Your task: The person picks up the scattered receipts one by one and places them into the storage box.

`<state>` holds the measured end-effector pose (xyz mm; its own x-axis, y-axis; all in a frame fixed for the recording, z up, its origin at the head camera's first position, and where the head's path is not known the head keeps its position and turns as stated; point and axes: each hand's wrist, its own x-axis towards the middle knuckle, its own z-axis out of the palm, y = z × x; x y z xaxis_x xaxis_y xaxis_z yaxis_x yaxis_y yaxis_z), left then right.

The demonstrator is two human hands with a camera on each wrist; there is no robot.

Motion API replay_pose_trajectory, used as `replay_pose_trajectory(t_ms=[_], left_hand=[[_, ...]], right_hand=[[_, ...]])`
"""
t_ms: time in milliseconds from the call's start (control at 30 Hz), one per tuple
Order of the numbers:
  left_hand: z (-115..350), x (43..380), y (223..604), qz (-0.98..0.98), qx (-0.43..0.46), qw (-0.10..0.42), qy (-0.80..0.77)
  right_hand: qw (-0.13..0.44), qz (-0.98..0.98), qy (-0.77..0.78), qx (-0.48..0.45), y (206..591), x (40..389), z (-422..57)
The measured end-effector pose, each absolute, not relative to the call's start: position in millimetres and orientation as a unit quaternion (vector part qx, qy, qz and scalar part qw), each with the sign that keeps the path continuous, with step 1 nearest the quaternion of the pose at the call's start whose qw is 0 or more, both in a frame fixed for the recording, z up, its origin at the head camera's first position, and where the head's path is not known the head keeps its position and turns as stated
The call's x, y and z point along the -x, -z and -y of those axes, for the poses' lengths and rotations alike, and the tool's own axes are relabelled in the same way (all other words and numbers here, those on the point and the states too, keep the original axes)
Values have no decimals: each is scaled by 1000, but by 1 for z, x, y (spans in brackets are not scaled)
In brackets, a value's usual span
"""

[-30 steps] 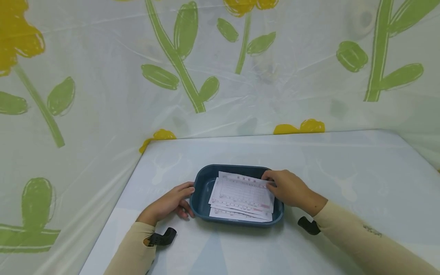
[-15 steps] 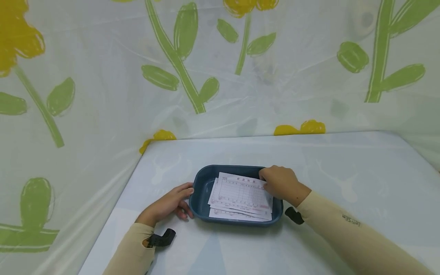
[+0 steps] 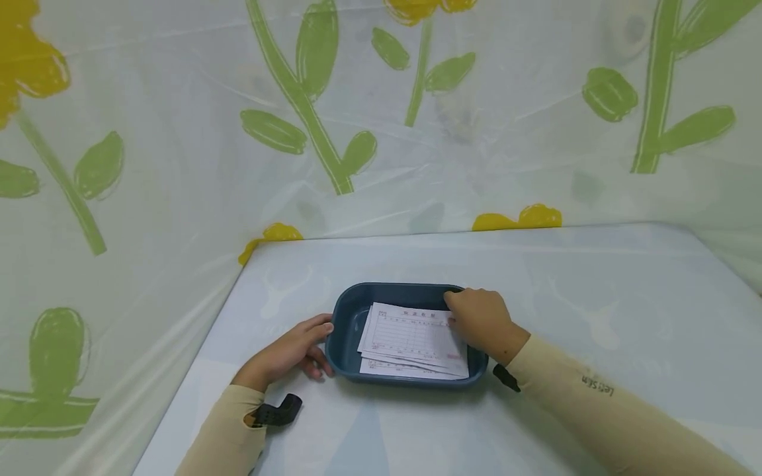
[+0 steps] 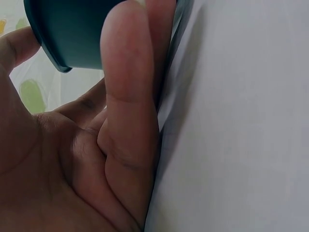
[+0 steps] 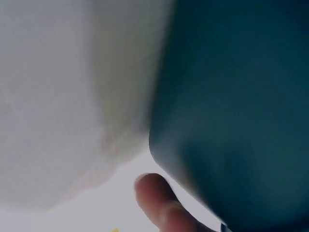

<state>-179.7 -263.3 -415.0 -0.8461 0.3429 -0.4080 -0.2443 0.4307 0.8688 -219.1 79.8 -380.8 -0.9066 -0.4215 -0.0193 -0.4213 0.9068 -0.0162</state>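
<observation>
A dark blue-green plastic basin (image 3: 345,330) holds several white printed receipt slips (image 3: 411,330), loosely overlapped toward its right side. My left hand (image 3: 292,350) rests at the basin's left end, its thumb near the rim and the other fingers lying along the outer wall; in the left wrist view, those fingers (image 4: 128,53) stand close beside the tabletop. My right hand (image 3: 485,320) reaches over the basin's right rim with curled fingers at the slips' upper right corner. Its fingertips are partly hidden. The right wrist view is blurred, showing the basin's wall (image 5: 236,121) and one finger (image 5: 154,193).
The basin stands on a table with a pale patterned cloth (image 3: 595,284). Behind it hangs a white curtain (image 3: 506,152) printed with yellow flowers and green stems. Black wrist mounts (image 3: 280,411) project from both beige sleeves (image 3: 601,403).
My right hand has moved left and farther over the basin's right side. The top slip has shifted slightly down and left, while my left hand has stayed at the left end.
</observation>
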Motion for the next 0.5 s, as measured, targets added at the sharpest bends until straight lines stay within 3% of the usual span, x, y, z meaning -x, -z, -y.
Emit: replay_pose_trajectory(t_ms=[200,367,433,500], left_hand=[[266,181,417,-798,-24,275,-536],[266,180,422,-799,-21,275,-534],[265,179,423,-810,-13,250,-530],[262,179,422,-835,0,190,-516]], right_hand=[[-41,-974,29,222,369,208,-88],[-105,-964,122,210,359,187,-124],[-123,-959,150,208,357,179,-146],[-149,-951,165,214,358,174,-172]])
